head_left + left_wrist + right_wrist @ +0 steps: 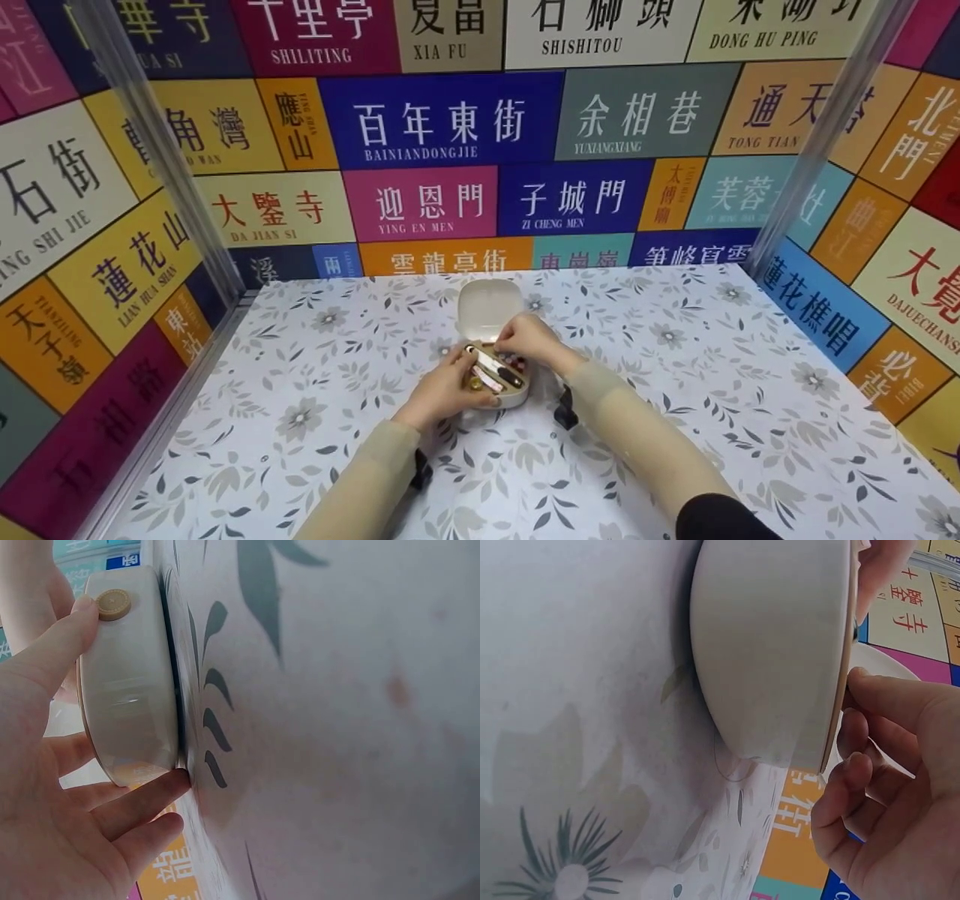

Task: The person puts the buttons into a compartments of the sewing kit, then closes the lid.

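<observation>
A cream oval jewellery box [511, 397] stands on the table, its lid [489, 309] raised at the back. Inside lie several slim hair clips, among them a white one [491, 364] and a dark one [511, 377], with small red and gold pieces around them. My left hand [442, 386] grips the box's left side, the thumb beside a round gold clasp button [114, 605] on the front. At the back right of the box, my right hand [534, 341] has curled fingers over the rim [841, 690]. Whether its fingertips pinch something is hidden.
A white cloth with grey flowers and leaves [300, 420] covers the table. Panels of colourful place-name signs [442, 120] rise at the back and both sides, with metal posts [817, 150] at the corners.
</observation>
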`<action>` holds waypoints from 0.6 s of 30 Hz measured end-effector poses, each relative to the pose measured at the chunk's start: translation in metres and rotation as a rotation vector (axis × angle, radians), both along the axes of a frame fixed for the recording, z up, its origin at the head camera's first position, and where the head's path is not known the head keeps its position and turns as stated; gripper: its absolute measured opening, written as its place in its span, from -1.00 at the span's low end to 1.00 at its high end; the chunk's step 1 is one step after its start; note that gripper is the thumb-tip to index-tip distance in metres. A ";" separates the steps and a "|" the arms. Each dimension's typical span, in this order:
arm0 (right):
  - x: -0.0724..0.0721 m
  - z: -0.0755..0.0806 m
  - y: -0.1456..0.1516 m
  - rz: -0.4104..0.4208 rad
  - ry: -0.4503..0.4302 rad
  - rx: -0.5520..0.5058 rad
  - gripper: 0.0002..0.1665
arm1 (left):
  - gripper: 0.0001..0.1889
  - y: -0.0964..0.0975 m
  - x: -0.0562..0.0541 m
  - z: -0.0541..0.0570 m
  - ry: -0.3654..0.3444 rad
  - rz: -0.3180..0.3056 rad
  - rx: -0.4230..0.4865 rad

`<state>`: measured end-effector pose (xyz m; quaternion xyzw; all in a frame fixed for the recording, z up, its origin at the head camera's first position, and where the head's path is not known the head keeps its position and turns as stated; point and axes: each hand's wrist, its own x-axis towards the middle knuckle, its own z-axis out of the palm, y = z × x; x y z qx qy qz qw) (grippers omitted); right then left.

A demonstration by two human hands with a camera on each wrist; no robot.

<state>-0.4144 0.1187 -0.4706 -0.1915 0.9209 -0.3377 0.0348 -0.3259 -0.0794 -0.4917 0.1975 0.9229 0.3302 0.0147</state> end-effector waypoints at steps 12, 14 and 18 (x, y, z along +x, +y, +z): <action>0.001 -0.002 -0.001 0.019 0.003 0.000 -0.86 | 0.03 0.000 -0.002 -0.001 -0.016 0.011 -0.002; 0.001 -0.002 -0.001 0.018 0.006 0.009 -0.85 | 0.03 0.000 -0.002 -0.001 -0.020 0.013 -0.006; 0.002 -0.002 -0.003 0.011 0.017 0.032 -0.83 | 0.02 0.000 -0.001 -0.001 -0.010 0.011 -0.011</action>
